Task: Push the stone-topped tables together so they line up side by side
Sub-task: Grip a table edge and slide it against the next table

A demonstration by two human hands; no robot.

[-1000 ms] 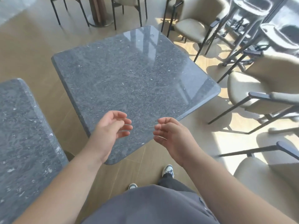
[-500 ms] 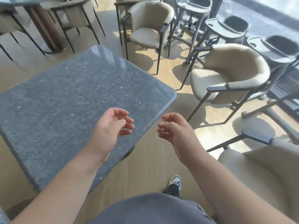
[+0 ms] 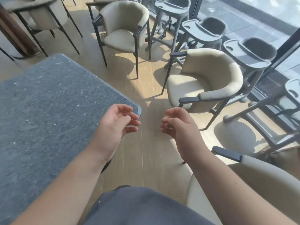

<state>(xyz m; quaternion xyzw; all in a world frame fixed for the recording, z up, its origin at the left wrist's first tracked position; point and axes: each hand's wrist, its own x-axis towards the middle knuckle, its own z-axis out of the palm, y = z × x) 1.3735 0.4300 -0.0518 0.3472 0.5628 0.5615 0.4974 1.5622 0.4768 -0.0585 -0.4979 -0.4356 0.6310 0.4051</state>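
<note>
— Hands?
— My left hand (image 3: pixel 116 123) hangs over the near right corner of the stone-topped worktop (image 3: pixel 48 111), palm turned inward, fingers loosely curled, holding nothing. Whether the fingertips touch the slab edge, I cannot tell. My right hand (image 3: pixel 177 123) is out over the wooden floor (image 3: pixel 142 156), same loose curl, nothing in it.
— The worktop?
— Grey speckled stone, filling the left of view. Only one is in sight.
— Around it?
— Beige armchair (image 3: pixel 206 83) to the right, another (image 3: pixel 125 28) beyond; grey high chairs (image 3: pixel 206 32) along the window.
</note>
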